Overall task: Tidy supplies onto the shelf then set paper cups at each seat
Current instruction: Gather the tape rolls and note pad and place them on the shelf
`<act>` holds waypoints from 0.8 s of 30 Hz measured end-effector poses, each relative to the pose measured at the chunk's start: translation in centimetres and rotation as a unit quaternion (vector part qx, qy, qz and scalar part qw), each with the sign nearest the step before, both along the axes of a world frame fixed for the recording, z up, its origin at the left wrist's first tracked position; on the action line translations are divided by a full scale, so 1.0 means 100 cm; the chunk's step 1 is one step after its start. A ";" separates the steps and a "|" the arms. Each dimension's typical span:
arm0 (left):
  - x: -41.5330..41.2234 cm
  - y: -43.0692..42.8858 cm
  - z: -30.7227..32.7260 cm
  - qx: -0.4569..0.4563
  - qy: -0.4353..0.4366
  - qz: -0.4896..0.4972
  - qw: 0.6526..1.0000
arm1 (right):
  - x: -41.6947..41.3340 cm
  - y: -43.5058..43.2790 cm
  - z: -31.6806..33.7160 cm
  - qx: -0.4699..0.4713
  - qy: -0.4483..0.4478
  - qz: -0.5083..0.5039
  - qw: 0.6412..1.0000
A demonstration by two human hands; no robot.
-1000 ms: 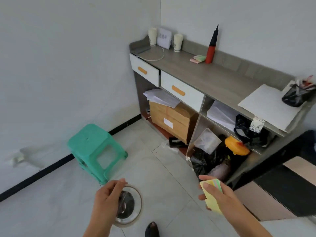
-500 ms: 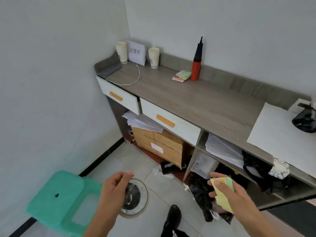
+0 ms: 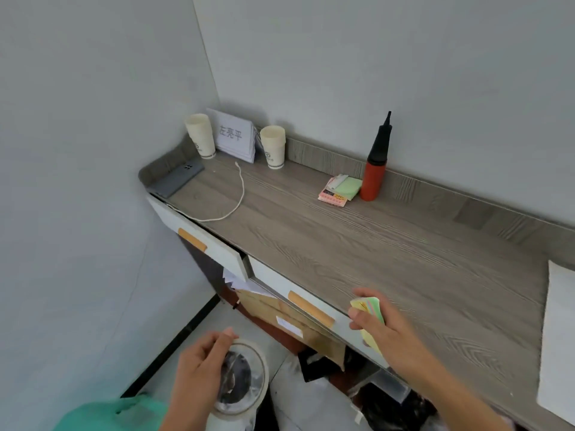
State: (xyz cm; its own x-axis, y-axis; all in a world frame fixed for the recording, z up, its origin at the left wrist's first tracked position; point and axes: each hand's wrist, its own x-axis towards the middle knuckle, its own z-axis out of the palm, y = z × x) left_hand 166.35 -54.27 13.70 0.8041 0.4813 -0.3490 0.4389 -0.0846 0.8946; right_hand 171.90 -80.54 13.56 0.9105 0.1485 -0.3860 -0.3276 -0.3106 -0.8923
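2 bare hands low in view. Right hand [image 3: 384, 329] over front edge of grey wood-grain shelf [image 3: 357, 241], fingers pinched on stack of yellow and green sticky notes [image 3: 369, 307]. Left hand [image 3: 199, 367] lower, fingers curled around roll of clear tape [image 3: 245, 384]. 2 paper cups [image 3: 273, 146] upright at back left corner, either side of white name card [image 3: 231, 139]. Near them: grey phone [image 3: 175, 181], white cable [image 3: 238, 194]. Farther right against back rim: red and black pump [image 3: 375, 164], just beside another pile of notes [image 3: 339, 189]. Green stool [image 3: 115, 415] at bottom edge.
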 end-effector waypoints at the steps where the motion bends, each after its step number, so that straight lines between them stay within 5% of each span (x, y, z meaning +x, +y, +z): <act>1: 0.018 0.004 -0.001 -0.008 0.000 -0.005 1.000 | 0.012 0.003 -0.003 -0.026 -0.013 -0.006 1.000; 5: 0.096 0.025 -0.007 -0.037 -0.016 -0.035 0.999 | 0.086 0.018 -0.005 -0.185 -0.113 0.013 0.976; 10: 0.198 0.050 -0.006 -0.047 -0.030 -0.117 0.992 | 0.221 0.052 -0.001 -0.374 -0.262 0.017 0.889; 18: 0.307 0.076 -0.018 -0.047 -0.004 -0.254 0.966 | 0.357 0.062 -0.030 -0.605 -0.239 0.084 0.755; 24: 0.337 0.079 -0.032 -0.056 0.022 -0.277 0.959 | 0.336 0.059 -0.052 -0.616 -0.266 0.055 0.739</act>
State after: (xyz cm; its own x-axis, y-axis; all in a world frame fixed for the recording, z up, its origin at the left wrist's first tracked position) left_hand 200.07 -46.33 10.46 0.9085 -0.0589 -0.4137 0.3925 -0.2199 0.8931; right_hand 205.47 -74.62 8.38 0.9907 0.0676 0.1179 0.0562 -0.9937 0.0974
